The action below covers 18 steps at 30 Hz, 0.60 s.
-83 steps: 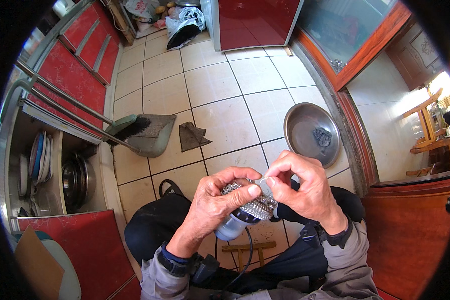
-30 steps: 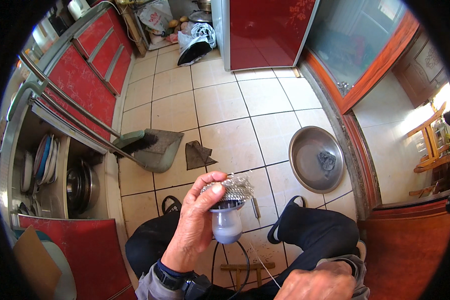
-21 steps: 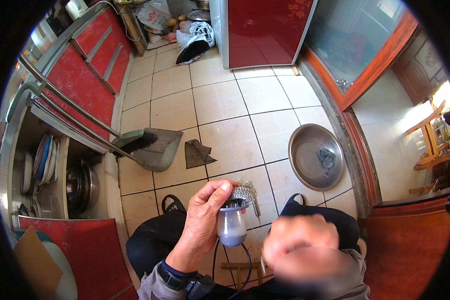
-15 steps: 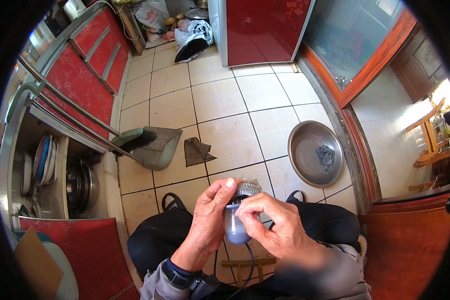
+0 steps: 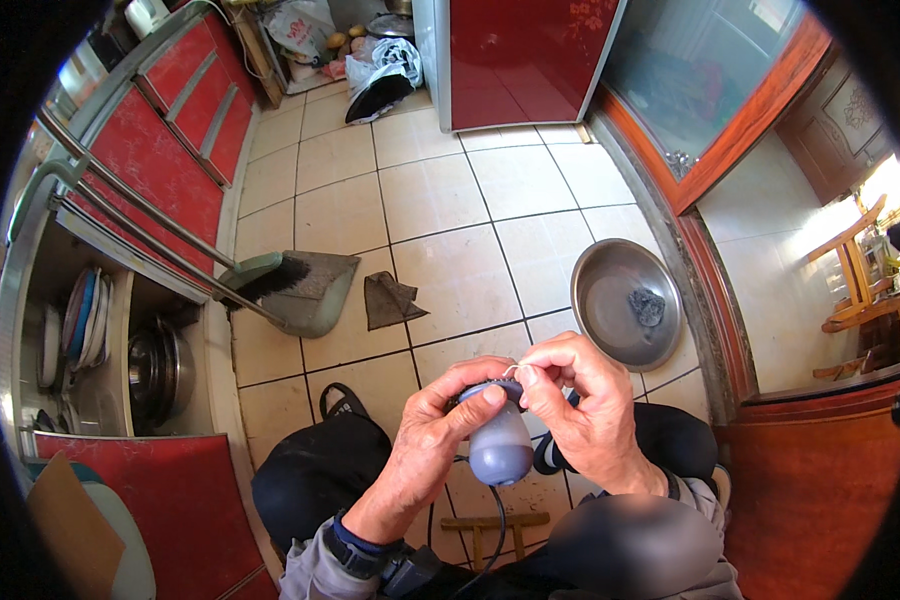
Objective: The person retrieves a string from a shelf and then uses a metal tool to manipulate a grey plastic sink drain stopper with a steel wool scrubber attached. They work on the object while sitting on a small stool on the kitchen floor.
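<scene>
A scrubber with a bulb-shaped, translucent purple handle [image 5: 500, 450] is in my left hand [image 5: 435, 415]. Its handle end points toward me, and the thumb presses on its dark collar. The scrubbing head faces away and is mostly hidden by my fingers. My right hand [image 5: 585, 400] has thumb and forefinger pinched on a thin pale strand [image 5: 515, 367] at the head's edge. What the strand belongs to is too small to make out.
On the tiled floor lie a dark rag [image 5: 392, 300], a long-handled dustpan [image 5: 315, 295] with a broom, and a steel basin [image 5: 610, 335] holding a dark scouring pad [image 5: 647, 307]. An open cupboard [image 5: 120, 350] with dishes stands left. A small wooden stool [image 5: 495, 522] is between my legs.
The scrubber has tilted, so its metal mesh head has turned out of sight and more of the handle shows. My right hand has moved from the handle's side up to the head's edge.
</scene>
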Available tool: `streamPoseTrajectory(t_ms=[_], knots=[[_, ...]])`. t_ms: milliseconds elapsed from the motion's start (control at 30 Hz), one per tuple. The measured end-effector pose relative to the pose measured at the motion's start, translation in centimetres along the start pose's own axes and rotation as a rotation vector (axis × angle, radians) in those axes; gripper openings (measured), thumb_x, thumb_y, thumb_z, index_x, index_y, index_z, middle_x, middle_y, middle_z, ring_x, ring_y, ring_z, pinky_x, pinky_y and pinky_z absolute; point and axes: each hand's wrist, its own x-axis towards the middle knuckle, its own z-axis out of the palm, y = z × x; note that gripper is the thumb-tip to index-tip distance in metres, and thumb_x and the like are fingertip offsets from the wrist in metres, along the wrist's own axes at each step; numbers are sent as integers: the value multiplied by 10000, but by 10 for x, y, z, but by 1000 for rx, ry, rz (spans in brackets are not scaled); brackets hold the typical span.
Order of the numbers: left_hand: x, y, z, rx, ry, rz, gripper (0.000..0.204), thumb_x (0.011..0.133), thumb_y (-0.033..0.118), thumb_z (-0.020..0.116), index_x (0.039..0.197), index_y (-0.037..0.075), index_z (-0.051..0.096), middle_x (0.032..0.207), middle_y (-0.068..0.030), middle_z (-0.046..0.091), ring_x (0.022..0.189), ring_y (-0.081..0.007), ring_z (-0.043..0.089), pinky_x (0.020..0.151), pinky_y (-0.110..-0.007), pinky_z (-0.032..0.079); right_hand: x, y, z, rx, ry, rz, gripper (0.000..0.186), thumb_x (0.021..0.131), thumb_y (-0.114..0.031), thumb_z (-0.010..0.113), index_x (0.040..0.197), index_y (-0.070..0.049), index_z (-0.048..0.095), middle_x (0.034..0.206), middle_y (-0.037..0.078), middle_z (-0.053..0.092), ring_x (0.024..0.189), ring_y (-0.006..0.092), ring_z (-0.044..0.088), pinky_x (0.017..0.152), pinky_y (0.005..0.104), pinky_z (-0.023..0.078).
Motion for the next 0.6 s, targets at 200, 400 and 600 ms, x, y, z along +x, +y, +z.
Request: streamPoseTrajectory(t_ms=[200,400,600], knots=[[-2,-2,-1,44,-9,46,262,926,178,733,1152,56,681,1206,-43,620,1104,-143,570,957,-306,460,1,-1,2,-173,-13,-108,113,892,23,685,971,-8,611,880,78,637,693,115,620,600,253,514],[3,-7,-4,169,-3,157,226,923,189,737,1098,50,704,1231,-71,604,1135,-158,564,966,-310,453,0,0,3,-254,-26,-186,182,846,37,705,972,-33,594,882,86,617,690,192,657,592,306,549],[3,-8,-5,169,17,178,186,929,184,728,1049,43,722,1221,-66,604,1106,-153,569,944,-307,460,-1,0,4,-292,-40,-194,200,834,48,701,973,-42,588,870,90,607,685,214,662,584,315,554]])
